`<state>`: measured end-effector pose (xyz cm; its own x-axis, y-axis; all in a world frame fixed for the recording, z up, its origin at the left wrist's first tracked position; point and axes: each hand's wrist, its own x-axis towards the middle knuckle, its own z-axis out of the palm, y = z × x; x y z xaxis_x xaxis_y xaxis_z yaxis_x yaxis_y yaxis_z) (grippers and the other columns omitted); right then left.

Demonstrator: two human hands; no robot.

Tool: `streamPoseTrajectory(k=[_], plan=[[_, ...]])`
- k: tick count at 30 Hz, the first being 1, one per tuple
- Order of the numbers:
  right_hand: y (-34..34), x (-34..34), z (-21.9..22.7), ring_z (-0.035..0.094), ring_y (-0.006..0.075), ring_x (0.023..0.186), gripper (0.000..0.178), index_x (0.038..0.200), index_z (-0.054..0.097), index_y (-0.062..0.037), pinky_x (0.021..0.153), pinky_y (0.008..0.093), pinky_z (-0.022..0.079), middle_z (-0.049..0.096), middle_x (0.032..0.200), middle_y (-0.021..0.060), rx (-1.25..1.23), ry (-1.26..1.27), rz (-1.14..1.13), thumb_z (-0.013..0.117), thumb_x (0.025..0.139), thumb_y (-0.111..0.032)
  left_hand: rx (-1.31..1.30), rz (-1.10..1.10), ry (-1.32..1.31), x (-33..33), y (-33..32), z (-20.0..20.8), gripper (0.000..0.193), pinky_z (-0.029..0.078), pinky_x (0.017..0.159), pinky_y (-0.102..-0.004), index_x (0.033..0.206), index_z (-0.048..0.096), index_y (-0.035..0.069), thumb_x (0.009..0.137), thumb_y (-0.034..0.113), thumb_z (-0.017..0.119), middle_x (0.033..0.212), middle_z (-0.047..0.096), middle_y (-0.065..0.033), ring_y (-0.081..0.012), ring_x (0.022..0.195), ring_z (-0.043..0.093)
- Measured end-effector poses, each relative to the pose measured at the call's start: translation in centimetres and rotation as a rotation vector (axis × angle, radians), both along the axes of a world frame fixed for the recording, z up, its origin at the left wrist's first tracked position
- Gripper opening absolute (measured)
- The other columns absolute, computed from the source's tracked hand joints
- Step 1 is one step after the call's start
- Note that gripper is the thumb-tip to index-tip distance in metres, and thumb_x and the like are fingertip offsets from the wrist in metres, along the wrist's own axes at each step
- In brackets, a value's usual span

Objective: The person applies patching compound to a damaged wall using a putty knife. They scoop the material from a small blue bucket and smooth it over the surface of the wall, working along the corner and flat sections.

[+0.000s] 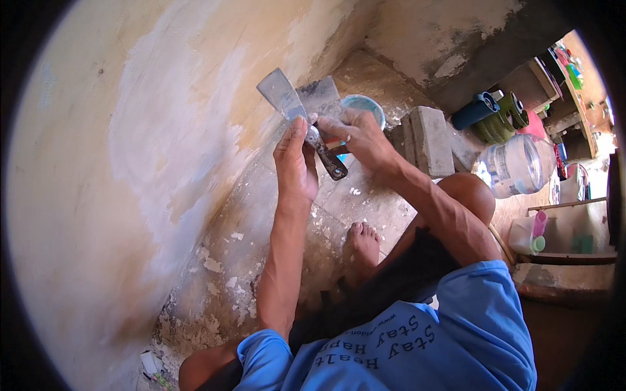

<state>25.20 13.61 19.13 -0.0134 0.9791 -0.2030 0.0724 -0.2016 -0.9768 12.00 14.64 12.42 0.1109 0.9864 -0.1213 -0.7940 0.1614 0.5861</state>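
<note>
My left hand [295, 166] is closed round a putty knife [280, 92] with a flat metal blade and a dark, speckled handle. The blade points up and left, the handle down and right. My right hand [366, 138] is closed on a second scraper [319, 93], whose broad grey blade is coated with whitish paste. Its blade lies close behind the putty knife; I cannot tell whether the two touch. Pale smears cover my right fingers. Just behind that hand stands a blue bucket [370, 103], partly hidden by it.
A patched wall [163, 130] rises along my left. Paint flakes litter the floor [228, 267]. To the right are concrete blocks [430, 140], a large clear water jug [512, 166], a green gas cylinder [499, 127], a dark blue cylinder [473, 112] and shelves. My bare foot [362, 247] is below my hands.
</note>
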Motion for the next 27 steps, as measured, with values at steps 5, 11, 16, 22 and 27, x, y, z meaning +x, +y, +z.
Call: streamPoseTrajectory(k=[5,11,16,22,27], plan=[[1.5,2.2,3.1,0.068,0.0199,0.088,0.026,0.109,0.060,-0.0006,0.062,0.0301,0.055,0.066,0.102,0.0073,0.213,-0.065,-0.144,0.063,0.094,-0.022,0.051,0.105,0.196,-2.5,0.1,2.5,0.035,0.052,0.088,-0.0379,0.113,0.058,-0.001,0.096,0.030,0.060,0.100,0.067,-0.0138,-0.0208,0.086,0.064],[0.5,3.8,6.4,0.065,0.0133,0.080,0.025,0.106,0.059,0.0023,0.067,0.0262,0.053,0.065,0.090,0.0065,0.332,-0.021,-0.070,0.066,0.089,-0.014,0.062,-0.039,0.364,-6.2,0.7,-1.1,0.033,0.046,0.053,-0.0286,0.104,0.055,-0.004,0.098,0.028,0.054,0.078,0.062,-0.0110,-0.0178,0.060,0.059],[0.4,7.2,10.3,0.059,0.0076,0.073,0.021,0.105,0.058,-0.0028,0.064,0.0229,0.047,0.065,0.092,0.0061,0.498,-0.231,-0.115,0.067,0.089,-0.012,-0.079,-0.127,0.393,-6.5,-0.2,-5.3,0.021,0.049,0.053,-0.0279,0.105,0.052,0.002,0.096,0.021,0.054,0.076,0.059,-0.0088,-0.0160,0.060,0.060],[0.6,11.2,13.2,0.065,0.0103,0.079,0.039,0.124,0.055,-0.0024,0.058,0.0201,0.052,0.066,0.104,0.0058,0.377,-0.087,-0.140,0.062,0.093,-0.026,-0.158,-0.253,0.686,-8.4,-1.1,-7.6,0.027,0.052,0.052,-0.0292,0.111,0.049,0.001,0.100,0.025,0.052,0.078,0.062,-0.0108,-0.0170,0.059,0.064],[-0.6,10.5,4.1,0.067,0.0127,0.082,0.048,0.130,0.051,-0.0016,0.046,0.0247,0.053,0.067,0.100,0.0062,-0.147,-0.091,0.157,0.062,0.092,-0.028,-0.271,-0.220,0.819,-11.0,-2.5,-9.9,0.026,0.049,0.051,-0.0282,0.110,0.049,0.001,0.101,0.025,0.050,0.077,0.062,-0.0105,-0.0165,0.057,0.062]])
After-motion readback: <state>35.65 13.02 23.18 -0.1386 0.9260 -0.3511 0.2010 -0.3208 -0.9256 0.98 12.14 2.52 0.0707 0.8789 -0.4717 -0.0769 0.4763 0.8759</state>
